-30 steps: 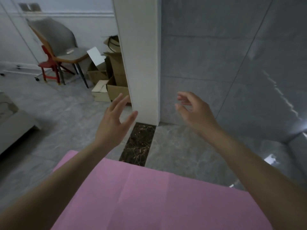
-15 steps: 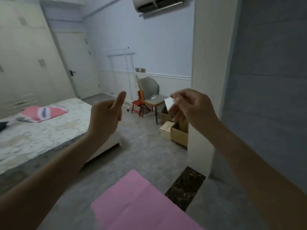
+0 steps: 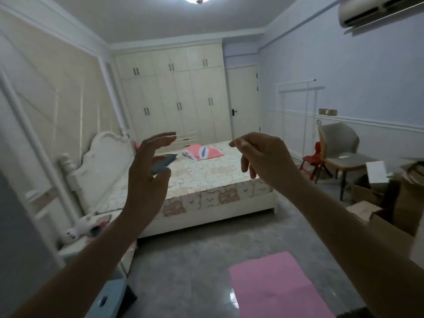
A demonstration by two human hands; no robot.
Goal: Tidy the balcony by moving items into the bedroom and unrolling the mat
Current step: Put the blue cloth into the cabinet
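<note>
Facing the bed (image 3: 206, 177), keep the left hand (image 3: 146, 177) and right hand (image 3: 263, 157) relaxed and empty, both raised well above the pink mat (image 3: 275, 288) lying flat on the floor below the right forearm, then lower them to square its edges.

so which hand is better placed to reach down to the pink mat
Right, probably. The pink mat lies low on the right of the view, under the right forearm. The right hand holds nothing, fingers loose. The left hand is empty too, but farther left.
</note>
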